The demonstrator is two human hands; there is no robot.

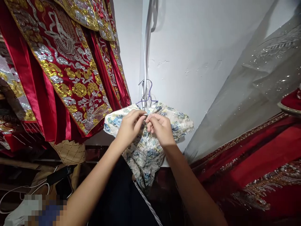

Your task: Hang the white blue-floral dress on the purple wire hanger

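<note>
Your hands, the left hand [129, 127] and the right hand [160, 129], cover the collar of the cream floral-print garment [147, 150] at centre frame, so whatever your fingertips pinch there cannot be made out. The thin purple wire hanger [147, 94] disappears into the fabric below its hook. The red gold-embroidered robes [63, 62] run off the upper left edge. A blurred patch [44, 208] hides the lower left corner.

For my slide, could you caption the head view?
Both hands, left hand and right hand, pinch a floral garment on a wire hanger.
</note>
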